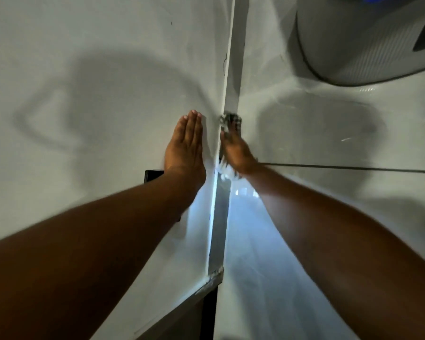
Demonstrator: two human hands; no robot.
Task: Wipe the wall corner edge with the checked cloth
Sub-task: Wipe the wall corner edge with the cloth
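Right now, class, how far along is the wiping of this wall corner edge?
Done: nothing shows which stretch is already clean. In hand: the right hand presses the checked cloth against the corner edge about midway up, while the left hand rests flat on the wall. Left: cannot tell; the strip above and below looks alike.

Appliance (368, 38): white and rounded, at 1 o'clock on the right wall, with a dark panel at its right edge.
Cable (349, 167): thin and dark, running across the right wall toward 3 o'clock.
Dark plate (152, 175): small, on the left wall near centre, partly hidden.
Shadows (96, 106): broad and grey, at 10 o'clock on the left wall.
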